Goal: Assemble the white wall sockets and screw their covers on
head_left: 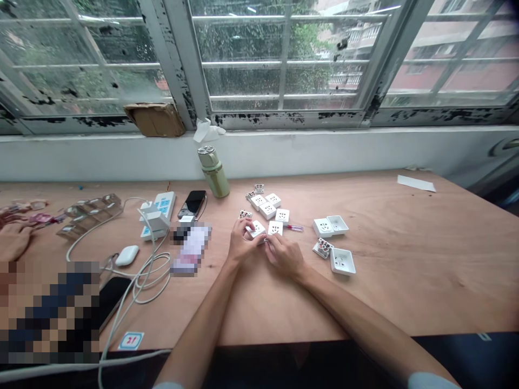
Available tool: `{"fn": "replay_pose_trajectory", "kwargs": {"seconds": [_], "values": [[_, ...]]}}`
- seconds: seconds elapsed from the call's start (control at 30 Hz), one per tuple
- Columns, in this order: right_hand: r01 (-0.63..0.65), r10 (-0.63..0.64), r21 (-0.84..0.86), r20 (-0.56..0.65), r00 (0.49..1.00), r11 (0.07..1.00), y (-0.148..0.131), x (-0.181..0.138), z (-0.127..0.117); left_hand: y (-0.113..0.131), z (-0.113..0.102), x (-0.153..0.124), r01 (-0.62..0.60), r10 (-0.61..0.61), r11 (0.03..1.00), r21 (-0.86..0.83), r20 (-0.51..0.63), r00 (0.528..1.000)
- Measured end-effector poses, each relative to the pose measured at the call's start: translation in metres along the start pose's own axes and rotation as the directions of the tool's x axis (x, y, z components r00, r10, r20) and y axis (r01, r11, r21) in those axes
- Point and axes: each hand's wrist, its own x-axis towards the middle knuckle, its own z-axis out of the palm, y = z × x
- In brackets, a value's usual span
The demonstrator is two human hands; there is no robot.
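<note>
My left hand [240, 243] is closed around a white wall socket [256, 229], its face turned up. My right hand [286, 256] is pinched at that socket's near right corner; whatever lies in its fingertips is too small to make out. Just beyond the right fingers lies another white socket [275, 228], with one more socket [283, 216] behind it. A small screwdriver [294, 228] with a reddish clear handle rests beside them. Farther back sit several assembled sockets [267, 209] and loose inner socket parts [259, 188].
To the right are an open white housing [343, 261], an inner part [325, 247] and a socket [323, 227]. On the left are a power strip [159, 213], white cables [156, 270], phones [193, 204] and another person's hand [15, 240]. A green bottle [215, 175] stands behind.
</note>
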Motion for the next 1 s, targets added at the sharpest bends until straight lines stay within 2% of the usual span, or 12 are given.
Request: {"fn": "replay_pose_trajectory", "kwargs": {"seconds": [0.17,0.43,0.57,0.77,1.0], "values": [[-0.079,0.079,-0.008,0.064,0.995,0.997,-0.001,0.001,-0.003,-0.002,-0.003,0.0,-0.061,0.056,0.996,0.061,0.08,0.995],[-0.147,0.147,-0.013,0.123,0.981,0.989,-0.001,0.002,-0.004,0.012,-0.002,0.001,-0.175,0.135,0.966,0.192,0.207,0.969],[-0.156,0.156,-0.004,0.129,0.979,0.988,-0.002,0.003,-0.005,0.011,-0.002,0.004,-0.169,0.131,0.972,0.161,0.226,0.965],[-0.158,0.155,0.015,0.111,0.982,0.987,-0.003,0.003,-0.005,-0.001,-0.002,0.006,-0.108,0.102,0.994,0.017,0.212,0.972],[-0.172,0.171,0.003,0.12,0.978,0.985,-0.001,0.003,-0.002,-0.007,0.0,0.003,-0.093,0.088,0.996,0.01,0.218,0.972]]}}
